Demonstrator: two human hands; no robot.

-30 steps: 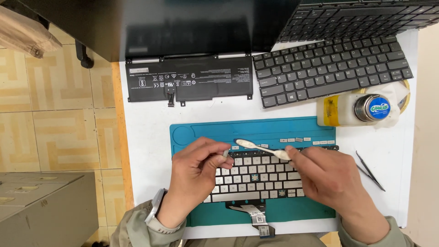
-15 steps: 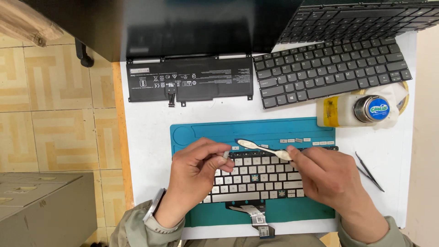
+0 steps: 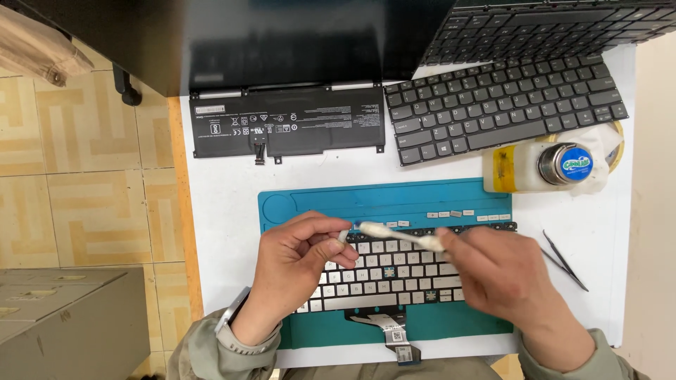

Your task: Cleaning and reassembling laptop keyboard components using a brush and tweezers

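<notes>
Fingers [image 3: 336,243] of the left hand [image 3: 296,271] pinch a keycap [image 3: 343,237]; right hand [image 3: 503,274] grips the brush [image 3: 401,235] — stroke gently, toward nine o'clock.

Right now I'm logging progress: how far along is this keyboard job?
Done: a few loose keycaps sit on the teal mat. In hand: the right hand works a white brush over the silver keyboard; the left hand pinches a small keycap. Most keys remain mounted.
</notes>
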